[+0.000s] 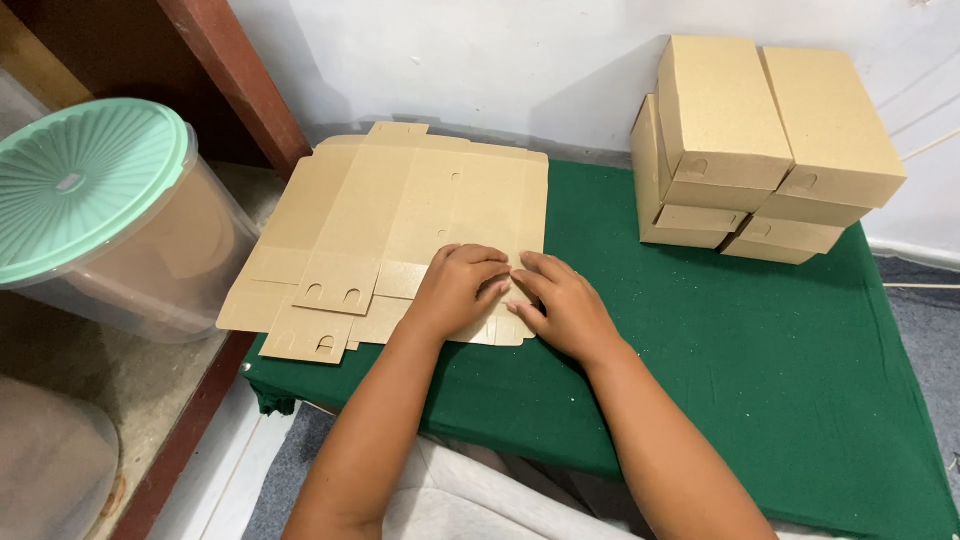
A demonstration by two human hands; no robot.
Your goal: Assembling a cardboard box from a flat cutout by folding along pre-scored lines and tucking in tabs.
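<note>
A stack of flat, unfolded brown cardboard box blanks (420, 215) lies on the left part of a green cloth-covered table (760, 340). My left hand (458, 288) rests palm down on the near right corner of the top blank, fingers curled at its edge. My right hand (562, 305) lies beside it, fingertips touching the same corner flap and the left hand's fingers. Both hands press on the cardboard; neither lifts it.
Several folded brown cardboard boxes (760, 140) are stacked at the back right against a white wall. A clear plastic tub with a mint-green lid (85, 185) stands on a ledge to the left. A red-brown wooden post (245, 80) rises behind the blanks.
</note>
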